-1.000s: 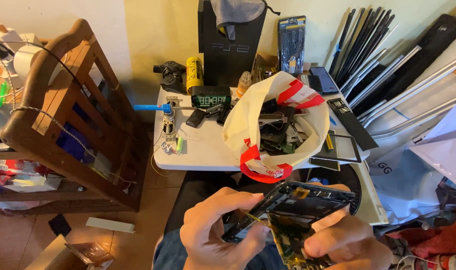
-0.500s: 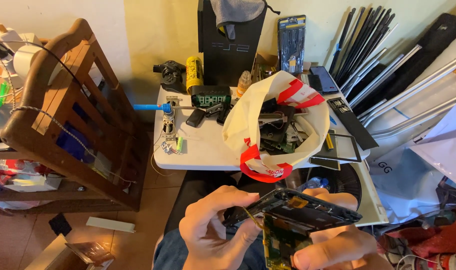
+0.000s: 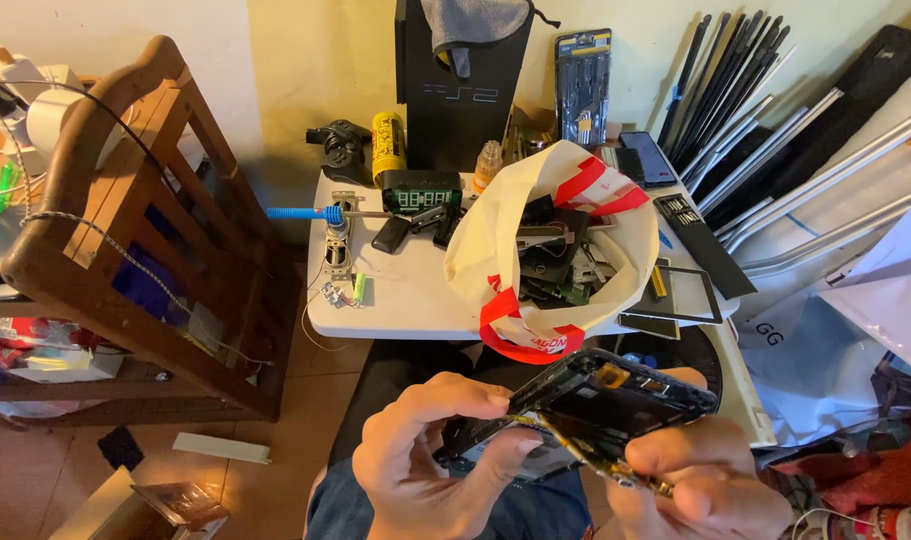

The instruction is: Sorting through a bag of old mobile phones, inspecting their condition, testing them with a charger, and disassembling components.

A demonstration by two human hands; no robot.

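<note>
Both of my hands hold an opened black phone body low in the frame, above my lap. My left hand pinches its left end between thumb and fingertips. My right hand grips the right side from below, fingers curled around a strip with yellow parts. The phone's inner frame faces up and is tilted. Just beyond it stands a white and red plastic bag full of phone parts on the small white table.
A wooden chair frame stands at the left. On the table lie a blue-handled tool, a digital clock, a yellow can and a black console. Metal strips lean at the right. A cardboard box sits on the floor.
The phone body has been turned and lifted a little between my hands, its right end now higher. My right hand shifted lower to the right.
</note>
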